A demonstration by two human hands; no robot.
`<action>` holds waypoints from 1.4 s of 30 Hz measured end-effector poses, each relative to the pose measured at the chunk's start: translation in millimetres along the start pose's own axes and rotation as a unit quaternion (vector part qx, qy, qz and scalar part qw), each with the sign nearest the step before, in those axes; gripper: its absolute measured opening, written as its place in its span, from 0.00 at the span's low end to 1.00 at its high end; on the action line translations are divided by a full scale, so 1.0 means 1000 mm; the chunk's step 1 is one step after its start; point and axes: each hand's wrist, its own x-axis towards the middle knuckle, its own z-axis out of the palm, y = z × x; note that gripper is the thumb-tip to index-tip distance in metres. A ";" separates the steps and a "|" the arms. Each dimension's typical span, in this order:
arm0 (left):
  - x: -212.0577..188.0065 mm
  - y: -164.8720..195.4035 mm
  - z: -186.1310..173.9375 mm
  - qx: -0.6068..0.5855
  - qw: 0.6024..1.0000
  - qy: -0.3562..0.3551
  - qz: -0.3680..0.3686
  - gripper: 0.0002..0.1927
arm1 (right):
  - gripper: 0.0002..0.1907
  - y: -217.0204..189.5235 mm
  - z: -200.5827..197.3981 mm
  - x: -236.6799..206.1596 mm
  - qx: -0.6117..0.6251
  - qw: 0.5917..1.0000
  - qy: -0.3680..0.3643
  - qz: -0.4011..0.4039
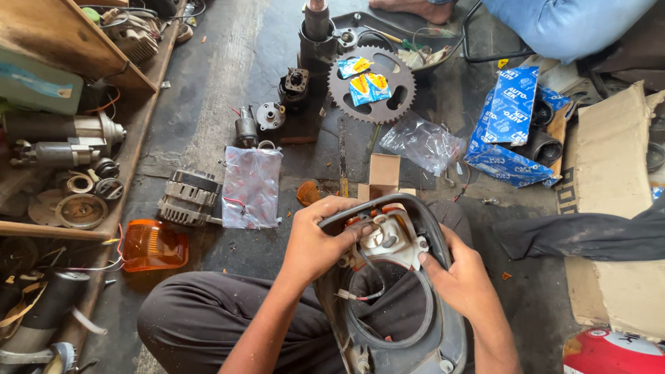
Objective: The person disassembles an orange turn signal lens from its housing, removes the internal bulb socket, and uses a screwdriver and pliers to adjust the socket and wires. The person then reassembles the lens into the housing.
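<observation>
I sit cross-legged on the floor with a dark plastic lamp housing (415, 332) in my lap. A black rubber gasket (409, 208) loops around its rim, and a white bulb holder (388, 239) with orange parts sits inside, a thin red and black wire trailing from it. My left hand (315, 239) grips the top left edge of the housing, thumb on the gasket. My right hand (464, 277) holds the right side, fingers touching the white holder.
An orange lens cover (152, 244) lies by my left knee, with an alternator (188, 199) and a plastic bag (251, 187) beyond it. A toothed sprocket (372, 84), blue cartons (509, 125), cardboard (613, 194) and a shelf of motor parts (62, 138) surround me. Another person's legs (554, 21) show at top right.
</observation>
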 end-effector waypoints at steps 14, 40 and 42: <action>-0.002 0.009 -0.013 0.005 0.993 -0.047 0.109 0.15 | 0.21 0.000 0.007 -0.004 0.006 0.997 0.067 0.027; 0.012 -0.034 -0.005 0.057 0.997 0.040 0.045 0.15 | 0.23 0.017 0.029 0.029 0.001 0.999 0.007 0.051; 0.017 -0.044 -0.004 0.056 0.997 0.041 0.040 0.15 | 0.30 0.008 0.030 0.031 -0.077 0.996 0.021 -0.027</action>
